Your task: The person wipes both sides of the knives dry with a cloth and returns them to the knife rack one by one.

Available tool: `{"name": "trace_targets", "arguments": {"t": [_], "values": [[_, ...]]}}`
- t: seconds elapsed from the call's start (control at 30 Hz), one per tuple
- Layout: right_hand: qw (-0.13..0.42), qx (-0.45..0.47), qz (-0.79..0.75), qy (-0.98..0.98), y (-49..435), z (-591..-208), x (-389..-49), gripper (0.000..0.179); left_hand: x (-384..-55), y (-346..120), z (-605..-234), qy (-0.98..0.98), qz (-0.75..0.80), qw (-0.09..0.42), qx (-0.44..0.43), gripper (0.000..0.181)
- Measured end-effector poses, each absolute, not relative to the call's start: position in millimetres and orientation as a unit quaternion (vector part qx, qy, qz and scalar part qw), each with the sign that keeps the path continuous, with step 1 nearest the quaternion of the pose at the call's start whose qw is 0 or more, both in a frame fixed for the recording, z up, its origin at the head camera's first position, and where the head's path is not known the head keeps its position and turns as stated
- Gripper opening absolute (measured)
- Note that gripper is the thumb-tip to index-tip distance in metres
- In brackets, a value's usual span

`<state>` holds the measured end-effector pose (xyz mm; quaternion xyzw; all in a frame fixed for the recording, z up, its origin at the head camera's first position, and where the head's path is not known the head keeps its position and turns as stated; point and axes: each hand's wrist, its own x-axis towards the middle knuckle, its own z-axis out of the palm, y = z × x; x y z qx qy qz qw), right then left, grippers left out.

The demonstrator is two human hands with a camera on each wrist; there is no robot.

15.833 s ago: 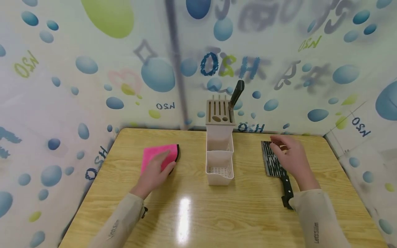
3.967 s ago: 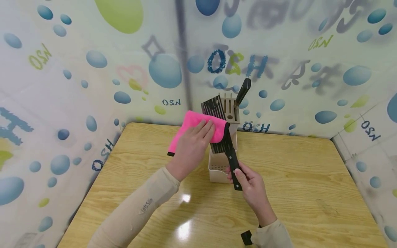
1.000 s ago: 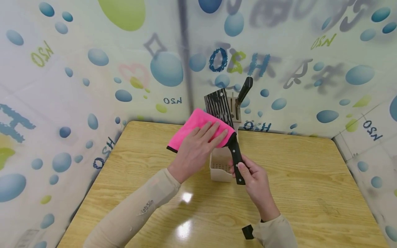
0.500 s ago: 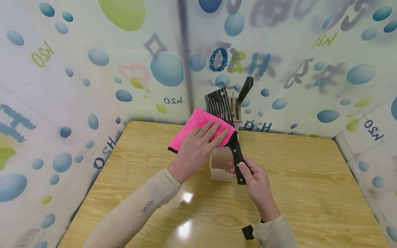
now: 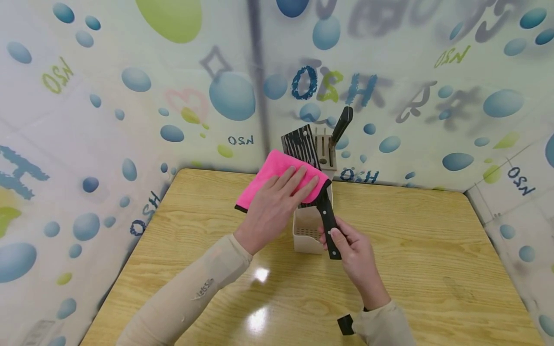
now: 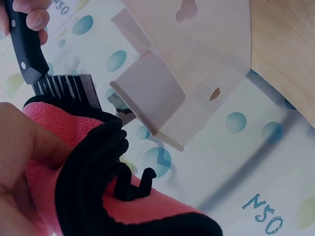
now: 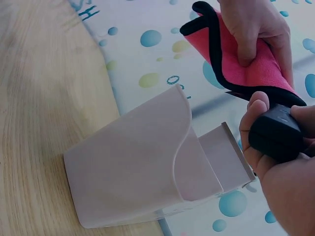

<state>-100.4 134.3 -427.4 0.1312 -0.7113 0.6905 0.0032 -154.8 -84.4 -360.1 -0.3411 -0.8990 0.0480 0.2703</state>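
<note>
My right hand (image 5: 357, 250) grips the black riveted handle of a cleaver (image 5: 299, 142), held up with its striped dark blade tilted up and to the left. With the left hand (image 5: 270, 214) I hold a pink cloth (image 5: 270, 175) with black edging across the blade. The fingers lie nearly straight over the cloth; in the left wrist view the thumb is on its other side, so the cloth is pinched about the blade. The cloth hides the blade's middle. In the right wrist view the handle's butt end sticks out of the right hand (image 7: 283, 189).
A pale knife holder (image 5: 306, 244) with a slotted top and open bins stands right behind the cleaver. A black-handled knife (image 5: 342, 126) leans in its right slot. The wooden table (image 5: 424, 250) meets patterned walls at the back and sides. A black piece (image 5: 345, 325) is by the right cuff.
Earliest, cloth and cleaver lay on the table; both are now held up, cloth over blade. In the last half second the cleaver has shifted slightly left and down under the cloth.
</note>
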Motion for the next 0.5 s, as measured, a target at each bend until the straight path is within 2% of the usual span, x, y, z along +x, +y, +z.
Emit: {"name": "trace_targets", "arguments": {"t": [0.5], "values": [[-0.007,0.135,0.683,-0.718,131.8,-427.6,-97.6,0.034,-158.3,-86.3,-355.6,-0.896,0.046,0.289,-0.334,0.061]]}}
